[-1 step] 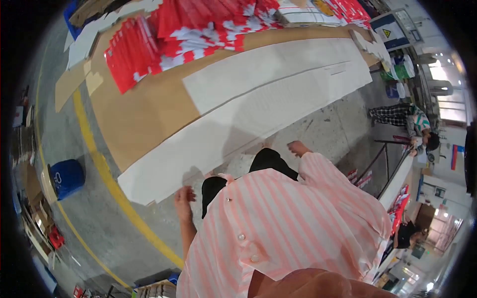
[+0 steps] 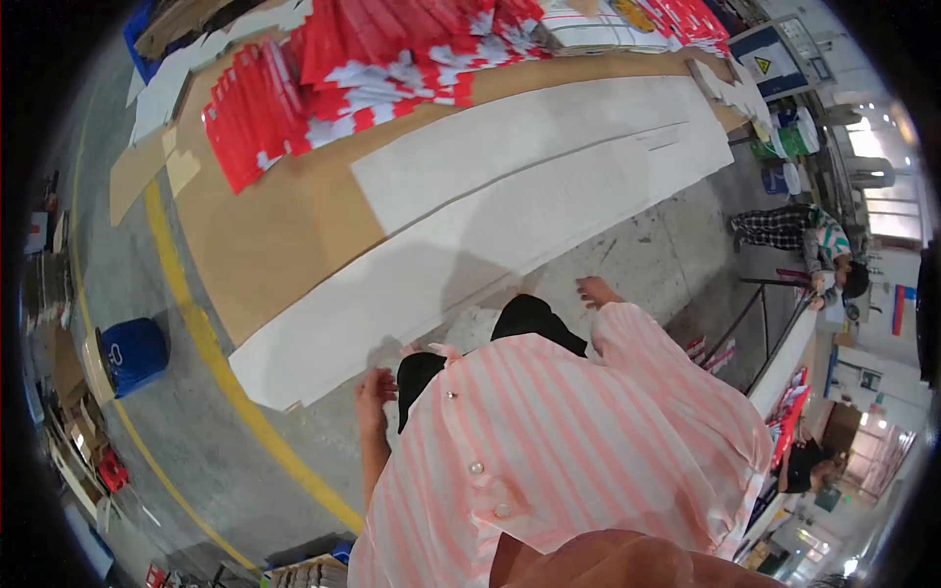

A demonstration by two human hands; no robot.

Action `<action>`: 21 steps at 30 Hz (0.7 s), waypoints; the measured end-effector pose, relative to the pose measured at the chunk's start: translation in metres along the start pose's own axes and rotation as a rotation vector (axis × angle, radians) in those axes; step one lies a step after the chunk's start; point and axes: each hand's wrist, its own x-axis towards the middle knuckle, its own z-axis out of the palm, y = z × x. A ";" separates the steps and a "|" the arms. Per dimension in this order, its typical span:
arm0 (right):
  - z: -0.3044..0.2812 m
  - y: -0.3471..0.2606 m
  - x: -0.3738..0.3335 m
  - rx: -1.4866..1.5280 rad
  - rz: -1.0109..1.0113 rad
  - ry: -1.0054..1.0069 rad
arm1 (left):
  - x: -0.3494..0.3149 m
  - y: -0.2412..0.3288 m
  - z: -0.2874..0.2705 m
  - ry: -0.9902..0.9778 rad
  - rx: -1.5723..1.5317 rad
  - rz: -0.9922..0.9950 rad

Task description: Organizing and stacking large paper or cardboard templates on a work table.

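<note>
My left hand point(image 2: 375, 386) hangs low at my side, just off the front edge of the white sheet on the table. Its fingers are loosely bent and apart, with nothing seen in them. Out over the grey floor is my right hand point(image 2: 597, 292), fingers stretched and holding nothing. Neither hand touches the table. A long white sheet point(image 2: 412, 294) runs along the table's near edge, and a second white sheet point(image 2: 441, 162) lies beyond it. Many red and white folded pieces point(image 2: 382, 49) are heaped at the far side.
Bare brown board point(image 2: 265, 245) covers the table's left part. A blue-covered bin point(image 2: 137, 355) stands left, beyond a yellow floor line point(image 2: 211, 343). At right, a person point(image 2: 818, 245) stands near a dark metal frame point(image 2: 765, 314). A warning-sign panel point(image 2: 769, 64) is at the far right.
My left hand has shifted slightly right, and my right hand slightly right with its fingers more extended. The table and its contents sit a little further left in view.
</note>
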 end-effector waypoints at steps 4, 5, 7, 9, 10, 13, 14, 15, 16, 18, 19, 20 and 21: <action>-0.114 0.012 0.030 0.677 -0.261 0.215 | 0.013 -0.029 0.083 0.121 -0.361 -0.273; -0.162 0.010 0.044 0.929 -0.280 0.239 | 0.027 -0.036 0.123 0.190 -0.493 -0.272; -0.223 0.001 0.061 1.240 -0.223 0.344 | 0.054 -0.059 0.168 0.045 -0.714 -0.112; -0.255 -0.027 0.066 1.341 -0.229 0.381 | 0.054 -0.052 0.213 -0.005 -0.826 -0.064; -0.261 -0.049 0.066 1.340 -0.213 0.388 | 0.052 -0.052 0.225 0.018 -0.935 -0.036; -0.292 -0.073 0.082 1.374 -0.151 0.370 | 0.057 -0.047 0.261 0.170 -1.034 0.011; -0.307 -0.068 0.094 1.426 -0.263 0.224 | 0.061 -0.042 0.274 0.282 -1.022 0.008; -0.319 -0.067 0.107 1.470 -0.376 0.074 | 0.067 -0.040 0.282 0.291 -1.029 0.021; -0.317 -0.073 0.113 1.456 -0.363 0.036 | 0.069 -0.043 0.282 0.336 -1.023 0.028; -0.312 -0.080 0.119 1.300 -0.379 0.083 | 0.075 -0.053 0.277 0.414 -1.037 0.057; -0.326 -0.069 0.130 1.276 -0.415 0.017 | 0.087 -0.057 0.281 0.399 -1.057 0.027; -0.338 -0.058 0.138 1.217 -0.490 0.011 | 0.098 -0.056 0.286 0.383 -1.076 -0.003; -0.344 -0.050 0.143 1.154 -0.562 0.000 | 0.104 -0.055 0.292 0.389 -1.091 0.010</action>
